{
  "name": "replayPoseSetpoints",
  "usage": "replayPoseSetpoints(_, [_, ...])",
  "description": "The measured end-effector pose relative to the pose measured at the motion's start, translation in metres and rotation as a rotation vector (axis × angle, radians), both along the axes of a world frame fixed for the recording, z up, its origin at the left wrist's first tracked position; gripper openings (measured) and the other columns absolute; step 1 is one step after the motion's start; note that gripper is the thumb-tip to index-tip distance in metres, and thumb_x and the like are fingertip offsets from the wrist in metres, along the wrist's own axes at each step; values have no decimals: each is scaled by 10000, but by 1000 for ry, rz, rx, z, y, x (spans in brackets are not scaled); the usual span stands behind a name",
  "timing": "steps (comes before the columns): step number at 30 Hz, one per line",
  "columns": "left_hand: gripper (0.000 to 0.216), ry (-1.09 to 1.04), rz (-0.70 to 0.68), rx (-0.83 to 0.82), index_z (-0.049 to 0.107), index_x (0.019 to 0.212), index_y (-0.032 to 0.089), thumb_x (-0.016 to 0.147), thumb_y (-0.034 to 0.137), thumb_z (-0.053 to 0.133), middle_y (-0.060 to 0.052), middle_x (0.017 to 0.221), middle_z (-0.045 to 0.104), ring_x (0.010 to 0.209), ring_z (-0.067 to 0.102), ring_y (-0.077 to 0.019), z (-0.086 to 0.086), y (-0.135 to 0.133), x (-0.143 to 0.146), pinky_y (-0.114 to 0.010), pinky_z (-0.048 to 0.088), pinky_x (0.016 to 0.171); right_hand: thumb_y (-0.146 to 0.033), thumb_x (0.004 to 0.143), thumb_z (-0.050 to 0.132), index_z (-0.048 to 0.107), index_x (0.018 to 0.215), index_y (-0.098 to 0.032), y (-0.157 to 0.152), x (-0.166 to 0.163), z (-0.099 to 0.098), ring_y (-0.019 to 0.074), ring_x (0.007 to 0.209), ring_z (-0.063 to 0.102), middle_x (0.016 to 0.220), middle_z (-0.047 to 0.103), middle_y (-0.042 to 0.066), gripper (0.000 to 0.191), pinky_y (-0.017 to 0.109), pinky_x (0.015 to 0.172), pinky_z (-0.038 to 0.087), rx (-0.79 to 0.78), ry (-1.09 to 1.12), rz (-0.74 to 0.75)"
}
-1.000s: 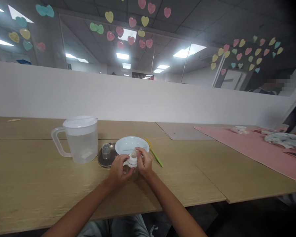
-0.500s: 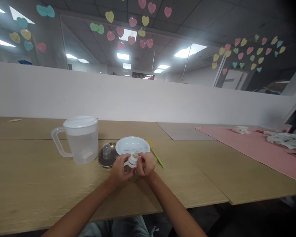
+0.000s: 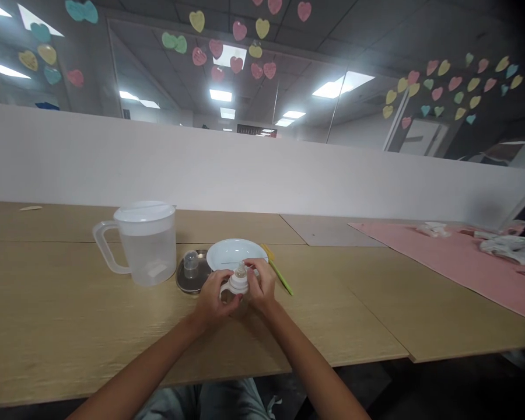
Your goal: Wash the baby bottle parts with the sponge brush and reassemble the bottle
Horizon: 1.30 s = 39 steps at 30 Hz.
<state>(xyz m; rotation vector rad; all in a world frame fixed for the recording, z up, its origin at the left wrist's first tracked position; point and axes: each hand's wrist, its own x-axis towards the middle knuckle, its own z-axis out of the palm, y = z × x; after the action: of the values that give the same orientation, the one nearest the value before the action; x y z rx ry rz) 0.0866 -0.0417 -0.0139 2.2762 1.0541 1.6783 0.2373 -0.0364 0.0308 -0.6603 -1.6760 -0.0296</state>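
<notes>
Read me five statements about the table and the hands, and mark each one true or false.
1. The left hand and right hand are both at a small white piece with a clear tip. True.
2. The clear domed cap stands in the white bowl. False: the cap stands on the metal tray.
3. The jug has a white lid on. True.
4. The green stick lies between jug and bowl. False: the stick lies right of the bowl.
5. The cloth at the far right is pink. True: the pink cloth.
</notes>
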Motion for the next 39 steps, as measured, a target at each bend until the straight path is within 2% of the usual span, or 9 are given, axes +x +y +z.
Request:
replayPoseSetpoints(4, [382, 14, -5, 38, 502, 1055, 181, 726, 340, 613, -94, 1012, 621, 925, 598, -227, 4, -2, 0, -373, 495, 809, -253, 902, 347, 610, 932, -183, 2, -5, -5, 181, 829, 619, 864, 670, 65, 274, 317, 736, 487, -71, 9, 140])
replayPoseSetpoints(10, [437, 46, 17, 90, 475, 1109, 171, 722, 322, 610, -107, 1066, 610, 982, 590, -243, 3, -2, 1, -384, 481, 849, -286, 918, 331, 601, 819, -182, 6, -6, -13, 164, 671, 603, 722, 632, 46, 306, 292, 624, 478, -67, 225, 9])
replayPoseSetpoints(19, [453, 21, -2, -5, 464, 1084, 162, 704, 345, 629, -106, 1025, 611, 941, 594, -238, -1, 0, -1, -378, 490, 820, -240, 887, 365, 537, 620, -191, -3, 4, -10, 130, 514, 443, 527, 484, 4, 321, 270, 519, 332, 161, 79, -63])
replayPoseSetpoints(23, [458, 33, -7, -16, 464, 1108, 163, 714, 336, 621, -105, 1058, 608, 970, 583, -235, 4, -2, 0, -372, 480, 844, -253, 881, 399, 464, 562, -196, 1, 1, -5, 115, 499, 394, 502, 413, -23, 330, 255, 508, 304, 0, 63, -70])
replayPoseSetpoints(27, [450, 79, 1, 0, 477, 1134, 159, 736, 337, 591, -114, 1093, 603, 1000, 573, -241, 7, -3, -1, -374, 470, 861, -315, 861, 410, 555, 743, -188, 7, 0, 1, 142, 634, 499, 666, 551, 12, 226, 260, 594, 387, -224, -8, 52])
replayPoseSetpoints(30, [459, 106, 14, 24, 475, 1158, 150, 744, 322, 573, -124, 1113, 598, 1016, 564, -248, 7, -3, -1, -385, 457, 876, -338, 818, 396, 568, 915, -183, 8, 3, 2, 186, 786, 558, 845, 603, 48, 251, 303, 704, 435, -296, -2, 254])
replayPoseSetpoints(32, [473, 118, 18, 26, 472, 1172, 148, 738, 308, 572, -124, 1117, 599, 1014, 563, -250, 7, -3, -1, -390, 452, 880, -356, 777, 420, 559, 996, -181, 7, 4, 3, 207, 829, 553, 873, 589, 50, 313, 334, 752, 433, -295, -11, 301])
replayPoseSetpoints(36, [556, 110, 3, -1, 446, 1227, 148, 704, 280, 583, -118, 1124, 599, 990, 570, -246, 7, -3, 0, -390, 452, 881, -436, 768, 457, 541, 1068, -184, 6, 3, 5, 212, 798, 499, 827, 541, 37, 401, 362, 762, 394, -208, -170, 181])
replayPoseSetpoints(39, [658, 69, 15, -47, 393, 1296, 144, 679, 262, 589, -116, 1142, 589, 993, 566, -242, 8, -3, -1, -386, 453, 888, -484, 793, 465, 554, 931, -183, 5, 1, 8, 205, 773, 468, 793, 535, 40, 342, 353, 742, 363, -148, -323, 57])
